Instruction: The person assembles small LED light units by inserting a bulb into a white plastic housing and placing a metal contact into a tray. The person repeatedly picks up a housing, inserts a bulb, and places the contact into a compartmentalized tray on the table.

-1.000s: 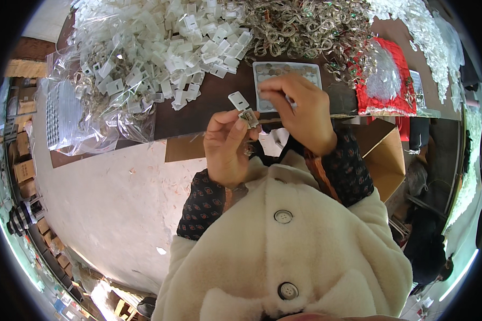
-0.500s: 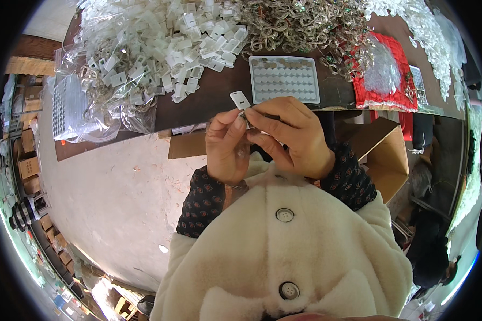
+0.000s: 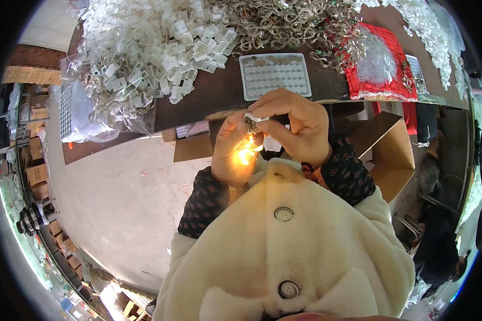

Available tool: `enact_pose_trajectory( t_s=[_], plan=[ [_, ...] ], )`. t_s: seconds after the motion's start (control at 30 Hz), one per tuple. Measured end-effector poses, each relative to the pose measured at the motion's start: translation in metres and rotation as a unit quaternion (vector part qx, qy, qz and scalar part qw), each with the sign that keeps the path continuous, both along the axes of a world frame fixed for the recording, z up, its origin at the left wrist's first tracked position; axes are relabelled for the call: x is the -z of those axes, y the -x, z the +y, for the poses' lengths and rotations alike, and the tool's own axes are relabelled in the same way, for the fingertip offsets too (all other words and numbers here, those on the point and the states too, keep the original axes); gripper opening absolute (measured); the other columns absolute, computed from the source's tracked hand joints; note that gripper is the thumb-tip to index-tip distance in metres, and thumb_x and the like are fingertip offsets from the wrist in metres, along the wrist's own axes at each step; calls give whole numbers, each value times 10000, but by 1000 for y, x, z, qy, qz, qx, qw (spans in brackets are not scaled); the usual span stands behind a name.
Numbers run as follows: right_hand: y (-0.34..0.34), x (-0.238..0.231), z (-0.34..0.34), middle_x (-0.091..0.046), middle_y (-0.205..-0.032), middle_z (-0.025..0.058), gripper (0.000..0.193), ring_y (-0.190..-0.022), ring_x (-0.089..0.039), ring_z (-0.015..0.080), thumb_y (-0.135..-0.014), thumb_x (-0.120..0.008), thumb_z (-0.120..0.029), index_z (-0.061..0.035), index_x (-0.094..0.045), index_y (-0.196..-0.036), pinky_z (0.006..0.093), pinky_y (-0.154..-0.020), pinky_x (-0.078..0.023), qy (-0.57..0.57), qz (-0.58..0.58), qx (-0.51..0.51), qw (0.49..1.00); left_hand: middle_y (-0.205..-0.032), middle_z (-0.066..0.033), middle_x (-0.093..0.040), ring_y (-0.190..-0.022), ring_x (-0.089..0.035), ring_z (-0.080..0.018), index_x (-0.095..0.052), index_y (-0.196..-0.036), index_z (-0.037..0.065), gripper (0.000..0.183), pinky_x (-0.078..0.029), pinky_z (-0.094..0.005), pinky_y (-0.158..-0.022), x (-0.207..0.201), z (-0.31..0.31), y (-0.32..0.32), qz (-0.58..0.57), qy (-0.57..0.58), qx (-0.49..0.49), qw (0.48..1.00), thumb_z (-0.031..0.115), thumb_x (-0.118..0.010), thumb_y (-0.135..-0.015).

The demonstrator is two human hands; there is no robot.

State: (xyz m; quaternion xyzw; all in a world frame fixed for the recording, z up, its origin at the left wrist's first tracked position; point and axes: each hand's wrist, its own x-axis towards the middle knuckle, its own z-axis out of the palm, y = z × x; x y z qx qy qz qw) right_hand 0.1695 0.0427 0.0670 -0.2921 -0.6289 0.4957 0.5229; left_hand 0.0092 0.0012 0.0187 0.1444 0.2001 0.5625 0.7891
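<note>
Both my hands meet in front of my chest, near the table's front edge. My left hand [image 3: 231, 152] is closed around a small string of lights [image 3: 247, 150], which glows warm yellow at the palm. At its fingertips is a small metallic part [image 3: 250, 126], partly hidden by the fingers. My right hand [image 3: 301, 125] pinches a small white plastic case [image 3: 257, 118] that touches this part. Just beyond the hands lies a pale tray [image 3: 276, 76] with rows of small pockets, some holding round coin-like discs at its far end.
On the dark table [image 3: 198, 104] lie a heap of white plastic cases [image 3: 160, 43] and a tangle of coiled wire lights [image 3: 294, 24]. A red cloth [image 3: 383, 88] bears clear plastic film. Below the table stands an open cardboard box [image 3: 393, 155]. Another person [image 3: 439, 246] is at the lower right.
The light string in my left hand has lit up. The white case has tilted from upright to nearly flat between my fingers, and my view has shifted slightly.
</note>
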Motion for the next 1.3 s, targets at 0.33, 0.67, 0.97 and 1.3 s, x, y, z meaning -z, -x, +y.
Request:
enact_pose_trajectory(
  t_s=[0.33, 0.67, 0.97, 1.3],
  plan=[
    [-6, 3, 0, -679, -1077, 127, 240, -991, -649, 251, -813, -672, 97, -3, -698, -1030, 331, -843, -529, -87, -26, -8, 996, -1075, -62, -672, -990, -630, -203, -600, -1205, 85, 272, -505, -399, -924, -9, -5, -6, -56, 43, 13, 997, 274, -578, -1011],
    [-4, -6, -8, -725, -914, 74, 163, -802, -670, 82, -858, -705, 22, 14, -718, -1021, 253, -686, -555, -13, -96, 130, 987, -1189, -84, -679, -1090, -650, -224, -631, -1161, 84, 231, -534, -420, -929, -8, -2, -8, 41, -14, -3, 999, 229, -634, -981],
    [-18, 2, 7, -701, -978, 99, 263, -894, -678, 206, -797, -694, 58, -7, -721, -1050, 313, -776, -550, -84, -63, 11, 994, -1075, -52, -673, -1020, -617, -189, -612, -1189, 98, 243, -516, -388, -894, -10, -3, -9, 30, 13, 7, 999, 255, -595, -1005],
    [-9, 18, 4, -634, -1076, 123, 289, -937, -623, 261, -743, -667, 97, 0, -701, -1013, 329, -763, -532, -214, -34, 30, 976, -1166, -45, -596, -1100, -557, -126, -536, -1264, 88, 426, -440, -310, -943, -15, -11, -18, 37, 52, 25, 998, 441, -496, -1029]
  ],
)
